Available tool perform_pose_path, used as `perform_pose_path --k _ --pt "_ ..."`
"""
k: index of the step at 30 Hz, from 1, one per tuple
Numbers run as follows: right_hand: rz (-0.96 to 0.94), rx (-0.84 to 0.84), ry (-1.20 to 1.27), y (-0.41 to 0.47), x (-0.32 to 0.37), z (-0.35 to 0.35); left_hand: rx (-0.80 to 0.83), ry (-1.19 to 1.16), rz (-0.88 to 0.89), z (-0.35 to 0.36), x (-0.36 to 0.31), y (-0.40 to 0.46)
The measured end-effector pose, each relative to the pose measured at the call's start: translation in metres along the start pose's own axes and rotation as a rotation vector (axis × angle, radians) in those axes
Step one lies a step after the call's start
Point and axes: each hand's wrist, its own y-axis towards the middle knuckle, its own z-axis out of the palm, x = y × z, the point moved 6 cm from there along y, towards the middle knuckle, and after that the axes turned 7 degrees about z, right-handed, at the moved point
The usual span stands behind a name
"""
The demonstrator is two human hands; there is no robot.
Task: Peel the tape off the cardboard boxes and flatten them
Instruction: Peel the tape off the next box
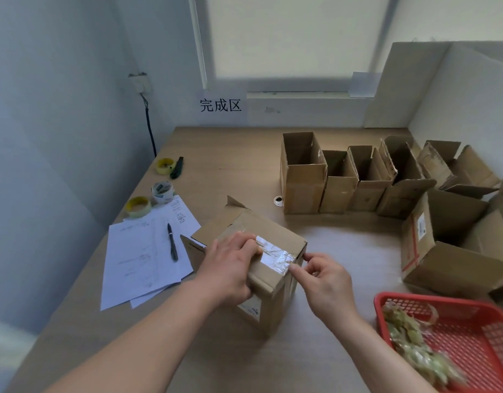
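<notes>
My left hand (230, 265) grips the box (268, 268) mid-tabletop (343, 245); right hand (326, 282) fingers (297, 269) pinch its tape (275, 256).

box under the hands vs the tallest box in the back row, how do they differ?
The taped box is sealed shut by shiny tape; the tall box stands open-topped. The left hand holds the taped box and the right hand picks at its tape; nothing touches the tall box. Both are brown cardboard on the table.
</notes>
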Motion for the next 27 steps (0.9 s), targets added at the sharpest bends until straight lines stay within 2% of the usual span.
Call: perform_pose_path --k 3,6,8,12,15,17,19,21,25,27 --pt "-0.133 -0.053 -0.086 -0.009 0.007 0.0 0.077 -0.037 -0.053 -0.002 -0.005 -0.002" --pt "-0.174 -0.106 -0.134 -0.021 0.009 0.004 0.1 -0.055 -0.073 -0.002 -0.005 -0.006" --pt "-0.093 -0.139 -0.039 -0.023 0.001 0.003 0.098 -0.067 -0.069 -0.002 -0.005 -0.008" --pt "0.323 -0.161 0.397 -0.022 -0.028 -0.007 0.097 -0.097 -0.06 -0.001 -0.004 -0.005" --pt "0.281 -0.2 0.293 -0.019 -0.02 -0.018 0.099 -0.094 -0.054 0.0 -0.004 -0.004" --pt "0.19 -0.147 0.192 -0.019 -0.006 -0.012 0.087 -0.102 -0.055 0.001 -0.004 -0.005" --pt "0.156 -0.059 0.201 -0.02 0.005 0.002 0.08 -0.096 -0.055 0.002 -0.006 -0.007" --pt "0.185 -0.056 0.224 -0.022 0.006 0.012 0.068 -0.089 -0.049 0.003 -0.006 -0.008" --pt "0.31 -0.183 0.211 -0.019 -0.004 0.016 0.025 -0.079 -0.047 0.005 -0.005 -0.01" --pt "0.339 -0.171 0.196 -0.019 -0.007 0.017 0.009 -0.076 -0.048 0.009 -0.006 -0.011"
